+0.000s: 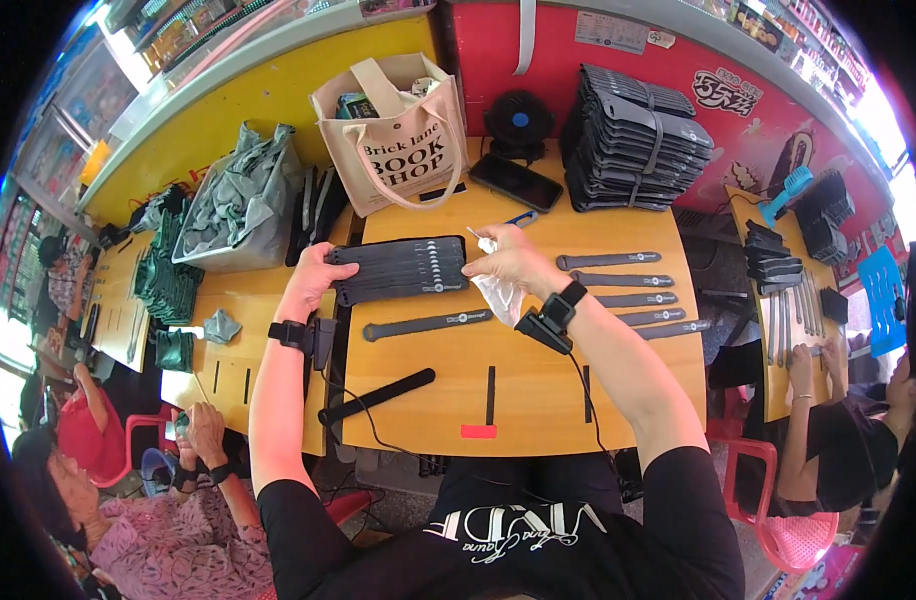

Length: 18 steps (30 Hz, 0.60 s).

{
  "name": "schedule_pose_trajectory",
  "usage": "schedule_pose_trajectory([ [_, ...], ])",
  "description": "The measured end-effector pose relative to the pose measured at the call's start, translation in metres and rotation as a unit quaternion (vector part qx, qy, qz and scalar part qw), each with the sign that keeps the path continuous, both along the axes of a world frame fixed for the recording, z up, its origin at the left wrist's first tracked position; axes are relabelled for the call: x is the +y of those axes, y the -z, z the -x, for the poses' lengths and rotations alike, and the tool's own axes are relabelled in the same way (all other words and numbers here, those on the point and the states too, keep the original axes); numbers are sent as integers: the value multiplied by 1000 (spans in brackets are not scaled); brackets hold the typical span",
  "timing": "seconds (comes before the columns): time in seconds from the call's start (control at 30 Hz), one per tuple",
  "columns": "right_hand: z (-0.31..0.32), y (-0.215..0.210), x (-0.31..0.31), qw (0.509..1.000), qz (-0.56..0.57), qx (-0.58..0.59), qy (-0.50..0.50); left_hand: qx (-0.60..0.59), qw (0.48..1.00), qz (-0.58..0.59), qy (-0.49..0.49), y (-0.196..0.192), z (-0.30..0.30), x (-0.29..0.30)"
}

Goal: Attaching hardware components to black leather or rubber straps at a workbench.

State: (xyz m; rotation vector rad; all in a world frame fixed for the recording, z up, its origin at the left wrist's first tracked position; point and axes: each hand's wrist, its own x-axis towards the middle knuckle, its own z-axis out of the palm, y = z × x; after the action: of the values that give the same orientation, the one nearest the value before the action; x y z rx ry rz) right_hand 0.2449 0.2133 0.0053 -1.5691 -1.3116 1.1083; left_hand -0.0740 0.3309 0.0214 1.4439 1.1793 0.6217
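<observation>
My left hand [319,278] grips the left end of a neat stack of dark grey fabric straps [393,270], thumb on top. At the stack's right end, my right hand [518,264] is closed on a crumpled white cloth or tissue [500,295]. A thin tip pokes out above its fingers; what it belongs to is hidden. A single grey strap [426,324] lies just below the stack. To the right, several more grey straps [618,281] lie in a row. Nearer me, a plain black strap [378,396] rests slantwise across the table's left edge.
Along the back stand a canvas tote bag [418,140], a black phone [516,183], a small fan [519,120] and a tall bundled strap pile [633,140]. Left is a bin of grey cloth [240,205]. Red tape [479,432] marks the front edge. People work at both sides.
</observation>
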Motion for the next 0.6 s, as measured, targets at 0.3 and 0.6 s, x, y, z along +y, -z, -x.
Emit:
schedule_pose_trajectory([
  [0.3,8,-24,30,970,-29,-172,-167,9,985,-152,80,-11,1,-12],
  [0.6,32,-33,7,944,-154,-281,-75,117,918,-363,109,-31,-4,-30],
])
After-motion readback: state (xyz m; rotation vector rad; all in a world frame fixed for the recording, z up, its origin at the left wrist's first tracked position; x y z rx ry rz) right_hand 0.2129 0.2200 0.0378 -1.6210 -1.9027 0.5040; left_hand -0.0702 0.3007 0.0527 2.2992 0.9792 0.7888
